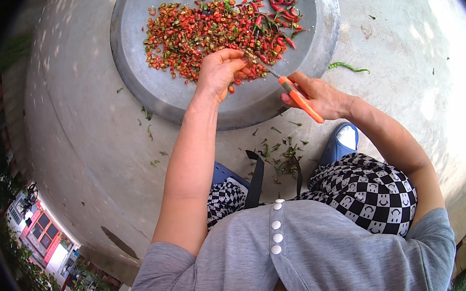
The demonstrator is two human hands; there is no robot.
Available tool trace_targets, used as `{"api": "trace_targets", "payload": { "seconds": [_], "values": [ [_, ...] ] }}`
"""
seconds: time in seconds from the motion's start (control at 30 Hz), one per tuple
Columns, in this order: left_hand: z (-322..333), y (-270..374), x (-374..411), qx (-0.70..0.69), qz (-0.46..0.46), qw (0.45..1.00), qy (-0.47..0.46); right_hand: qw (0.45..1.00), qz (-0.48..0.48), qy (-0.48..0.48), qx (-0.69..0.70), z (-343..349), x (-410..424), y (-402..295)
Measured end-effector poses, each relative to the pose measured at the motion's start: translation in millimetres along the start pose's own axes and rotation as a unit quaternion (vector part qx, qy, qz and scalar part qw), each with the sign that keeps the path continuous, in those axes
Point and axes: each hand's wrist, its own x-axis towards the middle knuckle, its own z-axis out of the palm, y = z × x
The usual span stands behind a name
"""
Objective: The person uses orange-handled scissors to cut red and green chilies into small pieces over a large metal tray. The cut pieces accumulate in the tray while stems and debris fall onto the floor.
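Note:
A wide round metal tray lies on the ground before me, with a heap of chopped red and green chili peppers spread over it. Whole red chilies with green stems are gathered at its right side. Over the near part of the heap, my left hand pinches a small chili piece, mostly hidden by the fingers. My right hand grips scissors with orange handles; their blades point up-left and reach the left fingertips. How far the blades are apart is unclear.
Cut green stems litter the concrete between my blue clogs. A single green chili lies on the concrete right of the tray. A black strap hangs near my knees. Plants and a building with a red-framed window stand far left.

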Motion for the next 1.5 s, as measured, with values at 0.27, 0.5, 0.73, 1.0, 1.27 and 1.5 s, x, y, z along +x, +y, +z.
{"api": "trace_targets", "payload": {
  "seconds": [0.27,0.5,0.73,1.0,1.27,1.5],
  "values": [
    [0.5,0.5,-1.0,0.007,-0.004,1.000,0.003,1.000,-0.022,0.013,-0.003,-1.5,0.5,-4.5],
    [0.1,0.9,0.8,0.003,-0.015,1.000,0.022,1.000,0.017,0.001,0.012,-1.2,2.8,-3.2],
    [0.6,-0.1,0.6,-0.003,-0.009,1.000,0.017,1.000,0.010,-0.004,-0.014,-1.8,-1.7,-7.7],
    [2.5,-2.4,1.1,-0.009,-0.010,1.000,0.013,1.000,0.001,-0.007,-0.014,-3.6,-1.4,-10.3],
    [2.2,0.3,0.7,-0.002,-0.011,1.000,0.013,0.997,-0.016,0.025,-0.076,-2.5,-2.8,-9.5],
    [1.7,0.6,1.2,-0.005,-0.021,1.000,0.022,0.991,-0.083,0.071,-0.074,3.7,3.3,7.0]
  ]
}}
